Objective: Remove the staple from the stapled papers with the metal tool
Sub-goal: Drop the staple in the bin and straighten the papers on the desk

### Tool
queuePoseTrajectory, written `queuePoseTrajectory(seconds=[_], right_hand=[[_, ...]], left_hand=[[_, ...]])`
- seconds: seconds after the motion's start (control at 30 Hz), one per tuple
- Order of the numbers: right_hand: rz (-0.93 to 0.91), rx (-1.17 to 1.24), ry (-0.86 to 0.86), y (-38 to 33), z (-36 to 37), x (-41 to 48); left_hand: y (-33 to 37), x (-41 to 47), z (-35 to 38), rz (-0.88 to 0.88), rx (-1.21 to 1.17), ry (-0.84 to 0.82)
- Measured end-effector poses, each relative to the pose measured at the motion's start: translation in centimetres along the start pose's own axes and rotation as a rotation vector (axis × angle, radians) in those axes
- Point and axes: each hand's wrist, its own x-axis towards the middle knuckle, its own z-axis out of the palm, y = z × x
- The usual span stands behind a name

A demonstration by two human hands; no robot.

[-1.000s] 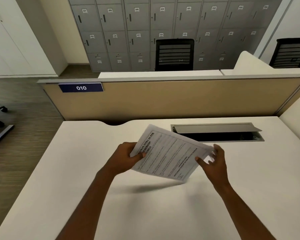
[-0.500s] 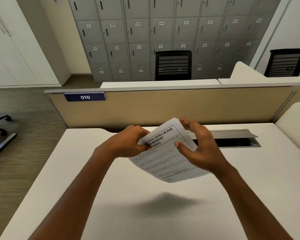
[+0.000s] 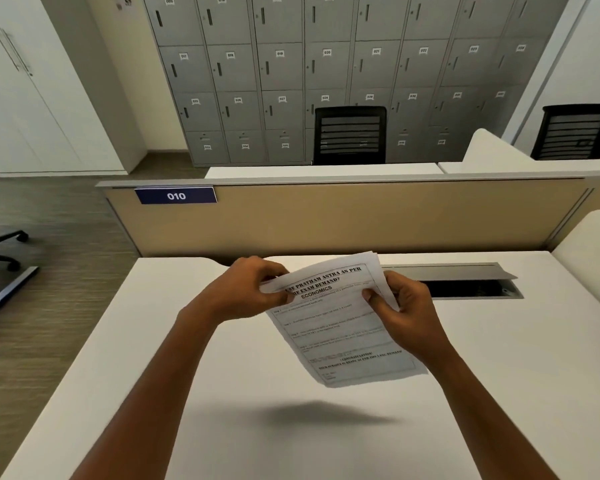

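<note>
Pinching the top left corner of the stapled papers (image 3: 340, 334), the left hand (image 3: 246, 292) has its fingers and thumb closed on the sheets. The right hand (image 3: 409, 317) grasps their right edge near the top, thumb on the print. Together they hold the papers tilted in the air above the middle of the desk (image 3: 222, 393), with their shadow on the top below.

I cannot make out a staple; it may lie under the left fingers. No metal tool shows anywhere, so I judge the removal not yet begun. A hand must come free to take up the tool.

Near the desk's far edge, right of the papers, a cable hatch (image 3: 465, 271) stands open. Beyond it runs a partition (image 3: 361, 220), then lockers (image 3: 281, 64) and a black chair (image 3: 350, 135).
</note>
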Motion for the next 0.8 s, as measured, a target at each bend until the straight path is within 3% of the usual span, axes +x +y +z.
queuePoseTrajectory(seconds=[0.13, 0.2, 0.33, 0.57, 0.8], right_hand=[[0.084, 0.125, 0.094, 1.8, -0.4, -0.5], [0.131, 0.179, 0.128, 2.9, -0.2, -0.9], [0.21, 0.26, 0.172, 5.0, 0.8, -1.9], [0.24, 0.35, 0.216, 6.7, 1.7, -1.9], [0.344, 0.393, 0.256, 8.8, 3.2, -1.9]], left_hand=[[-3.1, -1.9, 2.4, -0.065, -0.747, 0.085], [-3.5, -2.6, 5.3, -0.1, -0.933, 0.141], [-3.3, -2.5, 9.8, -0.164, -0.917, 0.24], [-2.2, -1.6, 11.1, -0.173, -0.894, 0.401], [-3.4, -1.4, 13.5, -0.249, -0.937, 0.46]])
